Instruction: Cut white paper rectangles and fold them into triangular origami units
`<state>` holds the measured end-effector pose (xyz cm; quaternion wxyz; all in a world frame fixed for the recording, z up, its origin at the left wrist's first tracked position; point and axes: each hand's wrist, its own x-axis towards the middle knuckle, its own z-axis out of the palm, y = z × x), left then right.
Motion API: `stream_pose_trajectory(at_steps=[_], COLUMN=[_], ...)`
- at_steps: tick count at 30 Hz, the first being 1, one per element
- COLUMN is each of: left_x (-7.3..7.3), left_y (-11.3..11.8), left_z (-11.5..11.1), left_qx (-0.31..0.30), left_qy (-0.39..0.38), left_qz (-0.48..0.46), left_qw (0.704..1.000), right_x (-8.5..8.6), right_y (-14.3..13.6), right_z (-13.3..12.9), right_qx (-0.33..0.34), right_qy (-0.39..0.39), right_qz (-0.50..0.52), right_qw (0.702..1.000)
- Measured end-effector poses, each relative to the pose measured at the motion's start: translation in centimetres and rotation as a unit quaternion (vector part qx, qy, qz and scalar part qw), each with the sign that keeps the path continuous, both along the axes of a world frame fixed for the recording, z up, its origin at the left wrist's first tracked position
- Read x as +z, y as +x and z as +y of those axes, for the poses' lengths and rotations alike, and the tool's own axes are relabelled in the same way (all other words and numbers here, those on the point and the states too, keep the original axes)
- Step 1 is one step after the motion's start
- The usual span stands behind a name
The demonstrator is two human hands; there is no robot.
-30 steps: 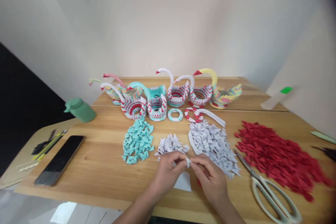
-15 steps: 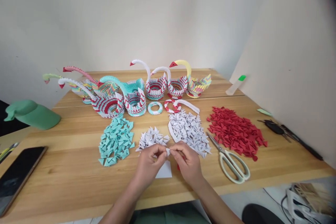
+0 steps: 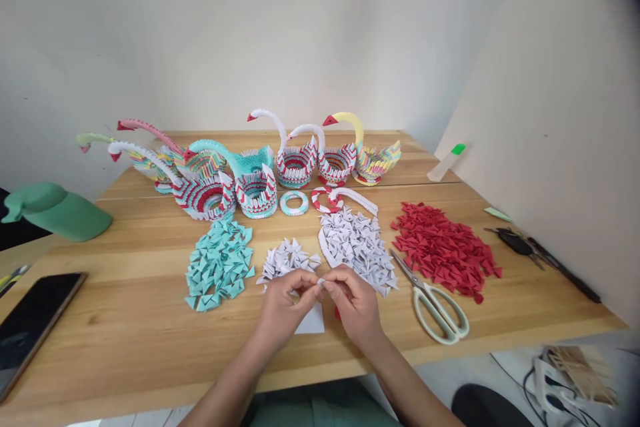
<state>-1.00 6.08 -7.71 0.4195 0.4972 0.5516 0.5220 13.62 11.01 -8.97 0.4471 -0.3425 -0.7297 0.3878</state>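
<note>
A small white folded paper piece (image 3: 321,281) sits pinched between both hands near the table's front. My left hand (image 3: 285,307) is closed, with thumb and forefinger on its left side. From the right, my right hand (image 3: 354,307) grips it the same way; most of the piece is hidden by fingertips. Beneath the hands lies a flat white paper sheet (image 3: 311,321), partly covered. A small pile of white folded pieces (image 3: 289,257) is just beyond my left hand. The larger white pile (image 3: 360,247) lies beyond my right hand. Something red (image 3: 337,312) peeks out beside that hand.
Turquoise pieces (image 3: 220,263) lie left, red pieces (image 3: 445,247) right. Scissors (image 3: 435,303) rest right of my hands. Several paper swans (image 3: 205,197) stand behind, near two paper rings (image 3: 294,203) and a white curved neck (image 3: 357,200). A phone (image 3: 35,327) and green bottle (image 3: 65,213) are left.
The white piece shows less between my fingertips, which are closer together. The whole view has shifted slightly; the things on the table stay in place.
</note>
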Motion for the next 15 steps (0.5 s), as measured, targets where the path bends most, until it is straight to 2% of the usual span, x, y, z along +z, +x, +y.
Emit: stream_pose_trajectory(at_steps=[3,6,9,12,15], left_x=[-0.2,-0.2,-0.2,-0.3,0.0], left_y=[-0.3,-0.8,-1.1,-1.0,-0.6], left_z=[0.2,0.3,0.3,0.2,-0.4], left_qx=[-0.011,-0.028,-0.061,-0.068,-0.025], left_qy=[-0.033,-0.056,-0.054,-0.037,-0.012], left_qz=[-0.083,-0.174,-0.236,-0.241,-0.176], left_qw=[0.996,0.983,0.968,0.967,0.984], right_x=[-0.1,0.1,0.5,1.0,1.7], right_y=[0.1,0.2,0.3,0.5,1.1], right_z=[0.0,0.0,-0.2,-0.4,-0.7], right_qx=[0.018,0.053,0.05,0.035,0.052], right_qy=[0.02,0.072,0.112,0.125,0.123], right_qz=[0.0,0.002,0.002,-0.007,-0.024], right_qw=[1.0,0.996,0.992,0.992,0.991])
